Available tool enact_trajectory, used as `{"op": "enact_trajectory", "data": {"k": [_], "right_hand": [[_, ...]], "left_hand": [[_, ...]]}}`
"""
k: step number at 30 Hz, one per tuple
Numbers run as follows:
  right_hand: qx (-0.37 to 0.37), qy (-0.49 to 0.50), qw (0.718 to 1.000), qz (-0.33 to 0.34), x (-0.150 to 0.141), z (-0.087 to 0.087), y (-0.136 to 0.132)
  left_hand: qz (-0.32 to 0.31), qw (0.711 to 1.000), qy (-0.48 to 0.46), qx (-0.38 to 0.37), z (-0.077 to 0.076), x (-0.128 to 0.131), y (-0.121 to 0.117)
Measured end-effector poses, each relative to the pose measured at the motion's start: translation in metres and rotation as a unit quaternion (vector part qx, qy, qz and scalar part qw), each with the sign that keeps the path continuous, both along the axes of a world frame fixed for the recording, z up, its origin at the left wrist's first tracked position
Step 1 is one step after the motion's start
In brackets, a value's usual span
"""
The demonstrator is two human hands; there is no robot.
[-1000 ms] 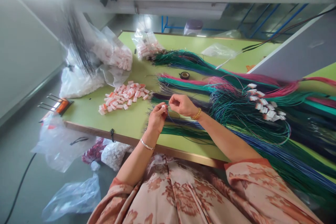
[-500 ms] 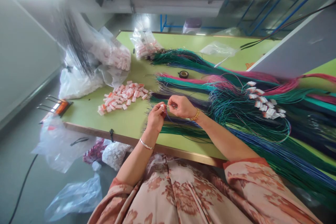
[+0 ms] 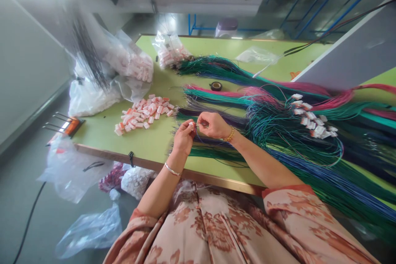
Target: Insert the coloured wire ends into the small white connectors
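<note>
My left hand (image 3: 183,137) is pinched on a small white and orange connector (image 3: 192,125) just above the green table (image 3: 148,142). Right beside it, my right hand (image 3: 213,125) is pinched on a thin wire and holds its end against the connector. Both hands hover over the near ends of long bundles of green, blue, purple and pink wires (image 3: 278,132) that run off to the right. A loose pile of white and orange connectors (image 3: 144,114) lies on the table to the left of my hands.
Finished connectors on wires (image 3: 312,120) lie on the bundles to the right. Clear bags of connectors (image 3: 136,66) stand at the back left, and a small tape roll (image 3: 215,86) lies behind my hands. Plastic bags (image 3: 74,169) lie on the floor at left. A grey board (image 3: 355,57) leans at right.
Both hands have stayed at the same spot, pinched together at the connector, with only slight finger movement. The view has shifted a little.
</note>
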State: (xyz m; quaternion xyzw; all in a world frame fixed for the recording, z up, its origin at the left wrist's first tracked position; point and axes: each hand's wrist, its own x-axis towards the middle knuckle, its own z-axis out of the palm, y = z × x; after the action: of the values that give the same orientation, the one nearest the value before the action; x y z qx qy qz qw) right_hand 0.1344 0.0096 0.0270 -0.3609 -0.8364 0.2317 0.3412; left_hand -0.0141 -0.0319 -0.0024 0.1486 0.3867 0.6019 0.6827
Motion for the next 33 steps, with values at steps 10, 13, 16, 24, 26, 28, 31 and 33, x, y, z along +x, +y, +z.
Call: {"op": "enact_trajectory", "data": {"k": [10, 13, 16, 24, 26, 28, 31, 33], "right_hand": [[0.010, -0.008, 1.000, 0.000, -0.001, -0.013, 0.001], [0.002, -0.018, 1.000, 0.005, 0.000, -0.011, 0.000], [0.008, -0.047, 0.999, -0.008, -0.002, -0.011, -0.002], [0.043, -0.118, 0.992, -0.025, -0.002, -0.010, -0.005], [0.011, -0.078, 0.997, -0.013, 0.002, -0.007, -0.006], [-0.038, -0.030, 0.999, 0.002, 0.007, 0.000, -0.002], [-0.092, 0.026, 0.995, 0.002, 0.013, 0.011, 0.023], [-0.091, 0.041, 0.993, -0.060, 0.015, 0.016, 0.053]], "left_hand": [[0.023, 0.999, 0.037, 0.002, 0.003, 0.005, -0.003], [0.027, 0.999, 0.036, -0.002, 0.003, 0.005, -0.002], [0.033, 0.999, 0.040, -0.003, 0.002, 0.006, -0.002], [0.018, 0.997, 0.074, -0.006, 0.003, 0.007, -0.003], [0.016, 0.997, 0.075, -0.004, 0.007, 0.007, -0.004], [0.022, 0.997, 0.071, -0.002, 0.013, 0.007, -0.003], [0.033, 0.998, 0.061, 0.013, 0.021, 0.008, 0.001], [0.030, 0.998, 0.057, 0.019, 0.023, 0.010, 0.006]]}}
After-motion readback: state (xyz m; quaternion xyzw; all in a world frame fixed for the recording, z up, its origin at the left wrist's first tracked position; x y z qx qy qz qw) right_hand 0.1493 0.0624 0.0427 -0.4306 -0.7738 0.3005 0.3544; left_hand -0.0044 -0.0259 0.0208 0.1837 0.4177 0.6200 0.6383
